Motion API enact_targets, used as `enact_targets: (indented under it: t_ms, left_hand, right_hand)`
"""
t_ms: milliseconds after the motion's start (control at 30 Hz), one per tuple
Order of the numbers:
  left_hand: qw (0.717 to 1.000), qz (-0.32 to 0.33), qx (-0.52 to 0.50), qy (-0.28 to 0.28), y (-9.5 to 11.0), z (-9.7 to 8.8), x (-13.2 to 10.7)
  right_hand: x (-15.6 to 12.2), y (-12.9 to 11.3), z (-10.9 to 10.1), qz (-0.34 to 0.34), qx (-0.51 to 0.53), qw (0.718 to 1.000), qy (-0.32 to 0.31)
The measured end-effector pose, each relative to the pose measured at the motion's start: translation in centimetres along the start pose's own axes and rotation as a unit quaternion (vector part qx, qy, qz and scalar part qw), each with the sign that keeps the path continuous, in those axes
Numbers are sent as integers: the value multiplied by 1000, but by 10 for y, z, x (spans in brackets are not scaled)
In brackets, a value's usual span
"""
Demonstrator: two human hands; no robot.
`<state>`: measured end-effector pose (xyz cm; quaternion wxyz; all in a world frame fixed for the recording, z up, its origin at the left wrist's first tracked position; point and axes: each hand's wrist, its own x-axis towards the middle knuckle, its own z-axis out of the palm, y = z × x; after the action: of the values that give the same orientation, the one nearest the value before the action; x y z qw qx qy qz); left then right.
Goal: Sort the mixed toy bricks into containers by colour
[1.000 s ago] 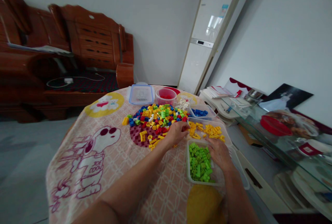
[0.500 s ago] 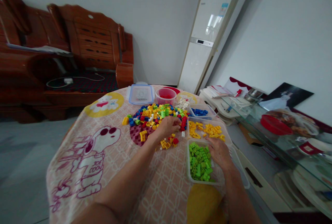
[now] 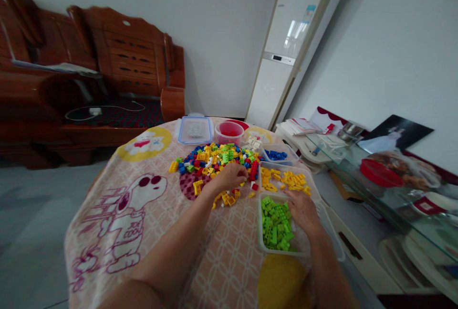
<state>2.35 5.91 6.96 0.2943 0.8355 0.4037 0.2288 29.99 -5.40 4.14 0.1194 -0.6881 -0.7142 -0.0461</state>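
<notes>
My left hand (image 3: 232, 176) is over the near edge of a mixed pile of toy building bricks (image 3: 205, 158). Its fingers curl downward and look closed; what they hold, if anything, is too small to make out. Several loose yellow bricks (image 3: 229, 199) lie just below that hand, and a small yellow piece (image 3: 252, 195) rests on the cloth to its right. My right hand (image 3: 302, 207) lies over the right side of a clear box of green bricks (image 3: 275, 223), fingers stretched toward its far rim. Behind it stands a clear box of yellow bricks (image 3: 293, 180).
Blue bricks (image 3: 275, 155) fill part of a smaller clear box. A round tub (image 3: 229, 133) has red bricks inside, with white bricks (image 3: 254, 143) nearby. A blue-rimmed lid (image 3: 195, 130) lies at the back. To the right is a glass shelf (image 3: 358, 170) with household things.
My left hand has lowered slightly toward me. A small yellow piece and a red brick now show on the cloth right of it. My right hand has barely moved.
</notes>
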Motion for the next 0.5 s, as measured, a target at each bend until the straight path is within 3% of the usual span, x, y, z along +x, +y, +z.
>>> enact_targets:
  t_ms: [167,500]
  left_hand:
    - [996,-37,78,7,-3,-10,-3]
    - [978,-73,195,1,3,0,-3]
  right_hand:
    - [0,1,2,0,10,1000,9]
    - [0,-1,-1,1,25,1000,10]
